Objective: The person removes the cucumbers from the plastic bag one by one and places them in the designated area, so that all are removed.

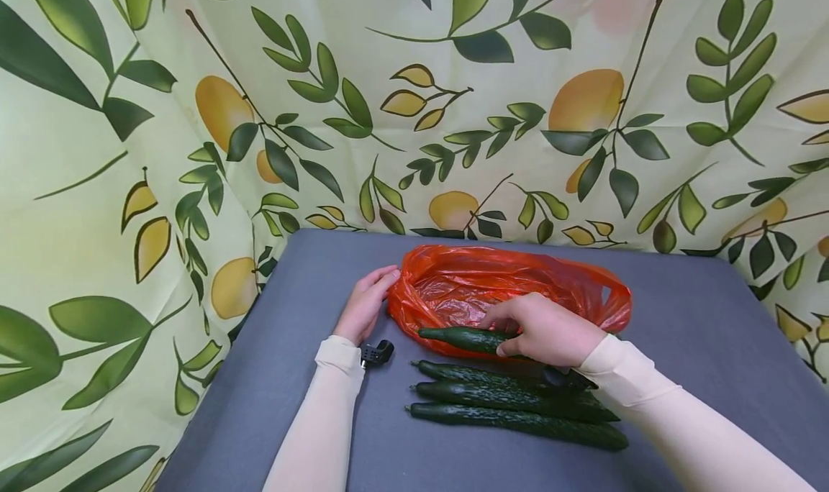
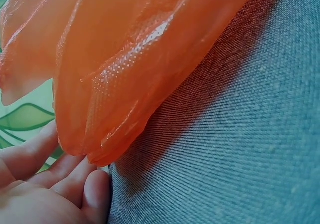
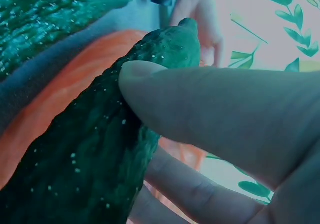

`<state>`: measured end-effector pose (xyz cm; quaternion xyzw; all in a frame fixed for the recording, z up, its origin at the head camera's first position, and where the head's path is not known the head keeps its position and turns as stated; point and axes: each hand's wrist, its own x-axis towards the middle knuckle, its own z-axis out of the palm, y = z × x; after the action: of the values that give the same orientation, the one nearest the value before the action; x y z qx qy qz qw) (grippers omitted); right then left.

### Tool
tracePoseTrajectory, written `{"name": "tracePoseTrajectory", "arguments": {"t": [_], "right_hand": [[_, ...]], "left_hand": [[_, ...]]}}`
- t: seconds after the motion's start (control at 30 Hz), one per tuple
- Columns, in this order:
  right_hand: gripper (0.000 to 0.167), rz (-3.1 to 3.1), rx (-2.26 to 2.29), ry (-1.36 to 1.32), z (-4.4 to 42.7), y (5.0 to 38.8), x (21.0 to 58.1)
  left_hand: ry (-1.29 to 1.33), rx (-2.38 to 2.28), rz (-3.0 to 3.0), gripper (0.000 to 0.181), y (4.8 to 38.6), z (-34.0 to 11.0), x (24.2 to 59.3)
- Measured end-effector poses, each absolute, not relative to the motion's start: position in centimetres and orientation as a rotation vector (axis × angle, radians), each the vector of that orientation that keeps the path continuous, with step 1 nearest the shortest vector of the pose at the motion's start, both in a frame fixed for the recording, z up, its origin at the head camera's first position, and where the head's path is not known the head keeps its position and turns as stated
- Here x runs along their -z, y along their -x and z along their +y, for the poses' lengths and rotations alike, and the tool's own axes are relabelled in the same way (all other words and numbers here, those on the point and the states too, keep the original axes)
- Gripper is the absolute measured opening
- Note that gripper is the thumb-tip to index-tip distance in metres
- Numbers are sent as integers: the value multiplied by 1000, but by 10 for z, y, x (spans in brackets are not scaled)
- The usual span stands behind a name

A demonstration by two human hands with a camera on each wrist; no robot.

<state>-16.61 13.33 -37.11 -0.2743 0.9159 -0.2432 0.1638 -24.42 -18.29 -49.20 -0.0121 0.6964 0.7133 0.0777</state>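
Note:
A dark green cucumber lies across the front rim of a red plastic bag, its narrow end toward the left. My right hand grips it from above; in the right wrist view the thumb presses one side of the cucumber while other fingers lie on the opposite side. My left hand holds the bag's gathered left edge. In the left wrist view, fingertips disappear behind the bag. Three more cucumbers lie side by side in front of the bag, partly under my right forearm.
A grey cloth-covered table bears everything. Leaf-and-fruit patterned fabric hangs behind it and along its left side. A small black device sits at my left wrist.

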Motion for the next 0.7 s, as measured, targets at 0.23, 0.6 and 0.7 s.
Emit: {"name": "tracePoseTrajectory", "arguments": {"t": [0.23,0.6,0.7], "right_hand": [[34,2613,653,800,125,165,381],[33,2599,655,778,122,166,391],[32,2578,676,771,123,166,395]], "left_hand": [[37,-2125,2084,56,242,-184,490],[48,-2125,2099,56,242,-184,488],[55,-2120,2095,56,241,-183,490]]}}
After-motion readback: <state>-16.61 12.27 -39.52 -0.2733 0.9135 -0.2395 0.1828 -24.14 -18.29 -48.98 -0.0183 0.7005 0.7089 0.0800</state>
